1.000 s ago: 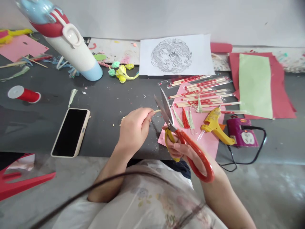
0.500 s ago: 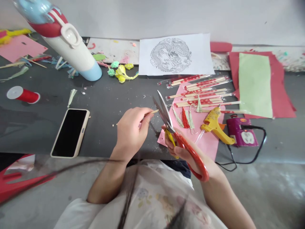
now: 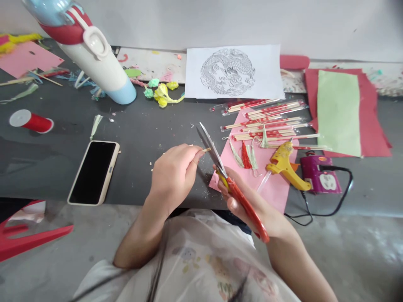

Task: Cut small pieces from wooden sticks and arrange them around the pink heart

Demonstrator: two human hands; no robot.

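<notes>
Over the dark table, my left hand (image 3: 176, 167) is closed, pinching a thin wooden stick (image 3: 206, 149) between thumb and forefinger; only its short tip shows. My right hand (image 3: 236, 191) grips a pair of scissors (image 3: 241, 199) with red and yellow handles. Their blades point up and away, just right of the stick's tip, and lie almost closed together. Small pale crumbs lie on the table by my left hand. Under and beyond my right hand is a pink sheet (image 3: 273, 195), bearing a red tassel (image 3: 246, 156) and several pale green ones.
Several wrapped chopstick packs (image 3: 270, 121) and a yellow glue gun (image 3: 281, 163) lie right, beside a purple power socket (image 3: 319, 174) with a black cable. To the left are a phone (image 3: 92, 173), red thread spool (image 3: 31, 121) and tall bottle (image 3: 97, 63). A dragon drawing (image 3: 233, 71) stands behind.
The scissor blades have come closer together and swung slightly left, and the handles have turned with them. My left hand has rolled a little, still pinching the stick.
</notes>
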